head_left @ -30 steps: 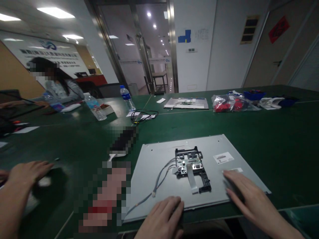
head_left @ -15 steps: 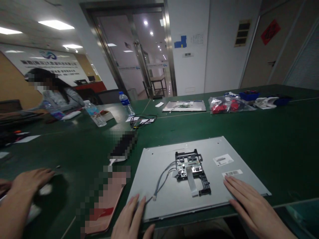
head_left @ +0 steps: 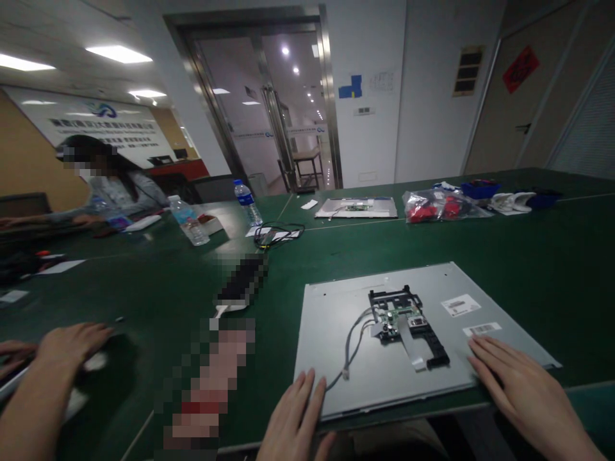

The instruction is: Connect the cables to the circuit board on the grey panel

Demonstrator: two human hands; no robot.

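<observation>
A flat grey metal display panel (head_left: 346, 339) lies on the green table in front of me, its back facing up. Near its middle sits a small circuit board (head_left: 401, 317) in a black plastic bracket (head_left: 438, 349). Thin grey cables (head_left: 350, 339) run from the board towards the panel's near left corner, and a flat ribbon cable (head_left: 412, 346) lies over the bracket. My left hand (head_left: 295, 416) rests on that corner with fingers stretched out. Across the panel, my right hand (head_left: 521, 378) lies flat on the near right part, just below a barcode label (head_left: 482, 328).
Another person's hands (head_left: 72, 349) are at the left table edge. A pinkish blurred object (head_left: 214, 378) and a dark blurred one (head_left: 243, 278) lie left of the panel. Farther off are bottles (head_left: 247, 202), black cables (head_left: 276, 235), a second panel (head_left: 331, 208) and a plastic bag (head_left: 444, 206).
The display panel has slid to the right across the table, with both my hands moving along on it. The view has shifted slightly.
</observation>
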